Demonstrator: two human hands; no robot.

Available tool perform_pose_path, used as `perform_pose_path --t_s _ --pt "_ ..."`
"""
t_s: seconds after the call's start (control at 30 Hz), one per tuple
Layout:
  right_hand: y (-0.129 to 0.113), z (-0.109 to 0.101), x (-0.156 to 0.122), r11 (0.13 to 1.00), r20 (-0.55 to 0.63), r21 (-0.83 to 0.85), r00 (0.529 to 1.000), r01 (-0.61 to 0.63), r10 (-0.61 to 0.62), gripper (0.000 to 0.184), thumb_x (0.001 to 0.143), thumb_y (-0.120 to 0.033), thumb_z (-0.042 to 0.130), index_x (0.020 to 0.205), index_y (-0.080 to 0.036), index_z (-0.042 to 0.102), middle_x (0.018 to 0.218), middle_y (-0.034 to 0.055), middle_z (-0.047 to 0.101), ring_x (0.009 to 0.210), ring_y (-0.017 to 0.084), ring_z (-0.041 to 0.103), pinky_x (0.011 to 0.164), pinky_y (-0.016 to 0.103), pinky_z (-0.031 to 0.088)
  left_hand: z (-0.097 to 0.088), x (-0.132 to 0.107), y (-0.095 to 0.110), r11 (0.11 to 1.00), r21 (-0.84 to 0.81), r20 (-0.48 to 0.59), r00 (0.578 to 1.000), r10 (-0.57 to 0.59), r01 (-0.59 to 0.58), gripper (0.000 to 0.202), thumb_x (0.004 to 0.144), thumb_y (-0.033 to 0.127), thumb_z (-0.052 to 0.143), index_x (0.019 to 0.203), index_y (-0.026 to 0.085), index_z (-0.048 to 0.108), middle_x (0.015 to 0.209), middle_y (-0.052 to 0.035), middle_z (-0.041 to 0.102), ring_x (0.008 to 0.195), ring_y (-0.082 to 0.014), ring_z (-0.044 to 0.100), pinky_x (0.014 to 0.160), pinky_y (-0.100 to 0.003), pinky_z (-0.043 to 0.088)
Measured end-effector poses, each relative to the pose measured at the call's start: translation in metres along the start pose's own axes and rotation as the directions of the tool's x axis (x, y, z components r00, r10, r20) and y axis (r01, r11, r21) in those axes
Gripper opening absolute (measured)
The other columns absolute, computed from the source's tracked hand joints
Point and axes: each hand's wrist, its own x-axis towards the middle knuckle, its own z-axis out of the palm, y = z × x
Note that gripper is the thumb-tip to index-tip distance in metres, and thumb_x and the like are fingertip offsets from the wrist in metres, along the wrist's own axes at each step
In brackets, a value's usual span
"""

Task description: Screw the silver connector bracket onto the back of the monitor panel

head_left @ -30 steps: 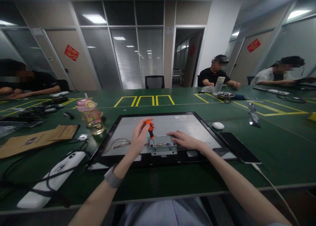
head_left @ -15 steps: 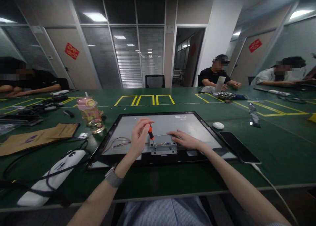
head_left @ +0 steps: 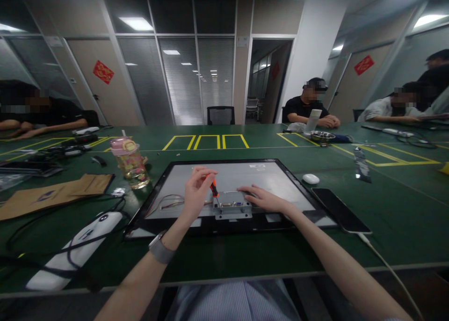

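A flat monitor panel (head_left: 266, 173) with a black frame lies back side up on the green table in front of me. My left hand (head_left: 196, 194) is closed around an orange-handled screwdriver (head_left: 213, 189), whose tip stands on the left edge of a small grey metal connector box (head_left: 233, 210) near the panel's front edge. My right hand (head_left: 261, 198) rests flat, fingers stretched out, on the panel just right of that box. Thin wires (head_left: 168, 201) run along the panel left of the box. A watch sits on my left wrist.
A pink-lidded drink bottle (head_left: 129, 164) stands left of the panel, with brown paper bags (head_left: 52, 194) and a white device wrapped in black cable (head_left: 73, 246) nearer left. A black phone (head_left: 340, 209) and white earbud case (head_left: 310, 178) lie right. Other people sit around the table's far side.
My left hand's fingers have shifted on the screwdriver handle, turning it in place. The right hand and panel stay put. A person has come into view at the far right.
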Motion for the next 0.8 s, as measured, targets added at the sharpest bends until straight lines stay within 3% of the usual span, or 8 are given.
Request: perform_pose_path --t_s 0.07,0.2,0.3,0.43,0.6,0.67,0.8 --pt "-0.0003 0.0000 0.0001 1.000 -0.002 0.000 1.000 0.013 -0.013 0.053 0.091 -0.051 0.030 0.135 -0.022 0.039 0.139 0.0035 0.043 0.129 0.023 0.035 0.112 0.043 0.013 -0.0005 -0.0004 0.0026 0.999 0.043 0.012 1.000 0.000 0.000 0.016 0.082 0.030 0.056 0.087 0.019 0.067 0.083 -0.0021 0.052 0.071 -0.0107 0.053 0.064 -0.022 0.044" --pt "-0.0034 -0.0012 -0.0007 1.000 -0.003 -0.005 1.000 -0.018 0.018 0.053 0.090 -0.051 0.031 0.134 -0.023 0.041 0.138 0.0033 0.044 0.129 0.025 0.036 0.111 0.044 0.016 -0.0006 -0.0010 0.0030 0.999 0.007 0.041 0.998 -0.043 0.043 0.025 0.088 0.030 0.044 0.101 0.017 0.062 0.085 -0.0050 0.061 0.081 -0.0150 0.058 0.077 -0.028 0.045" --pt "-0.0042 -0.0014 -0.0007 1.000 -0.003 0.001 1.000 -0.009 0.009 0.052 0.091 -0.050 0.032 0.134 -0.023 0.041 0.138 0.0034 0.044 0.129 0.025 0.035 0.111 0.045 0.015 -0.0002 -0.0006 0.0011 0.999 -0.022 0.052 0.998 -0.031 0.032 0.025 0.088 0.031 0.045 0.094 0.016 0.064 0.088 -0.0064 0.061 0.085 -0.0168 0.058 0.078 -0.029 0.045" --pt "-0.0020 -0.0003 0.0006 1.000 -0.006 0.007 1.000 0.001 -0.001 0.052 0.091 -0.050 0.032 0.134 -0.024 0.041 0.138 0.0030 0.044 0.129 0.025 0.036 0.111 0.046 0.016 -0.0002 -0.0007 0.0030 0.998 0.059 0.037 0.999 0.020 -0.022 0.016 0.081 0.030 0.057 0.087 0.019 0.067 0.084 -0.0028 0.054 0.078 -0.0129 0.054 0.070 -0.024 0.044" --pt "-0.0015 -0.0003 0.0010 1.000 -0.007 -0.010 1.000 0.018 -0.018 0.053 0.091 -0.049 0.031 0.134 -0.019 0.041 0.137 0.0056 0.045 0.129 0.024 0.037 0.112 0.042 0.014 -0.0004 -0.0025 0.0036 0.999 -0.035 0.058 0.998 -0.034 0.036 0.025 0.089 0.028 0.043 0.101 0.019 0.063 0.084 -0.0043 0.060 0.080 -0.0148 0.058 0.076 -0.028 0.045" --pt "-0.0020 -0.0006 0.0004 1.000 -0.006 -0.007 1.000 0.018 -0.018 0.053 0.091 -0.049 0.031 0.134 -0.020 0.041 0.138 0.0048 0.045 0.129 0.023 0.036 0.112 0.042 0.014 -0.0004 -0.0030 0.0026 0.997 -0.074 0.073 0.997 -0.029 0.035 0.027 0.090 0.027 0.040 0.097 0.018 0.064 0.086 -0.0053 0.062 0.084 -0.0161 0.058 0.079 -0.030 0.044" --pt "-0.0026 -0.0009 -0.0003 1.000 -0.003 0.011 1.000 0.000 0.000 0.052 0.091 -0.050 0.032 0.134 -0.023 0.041 0.139 0.0030 0.043 0.130 0.025 0.034 0.112 0.045 0.015 0.0000 -0.0044 0.0044 0.994 0.083 0.006 0.997 0.077 -0.077 0.020 0.084 0.029 0.051 0.083 0.019 0.068 0.087 -0.0044 0.055 0.084 -0.0150 0.054 0.075 -0.026 0.043"
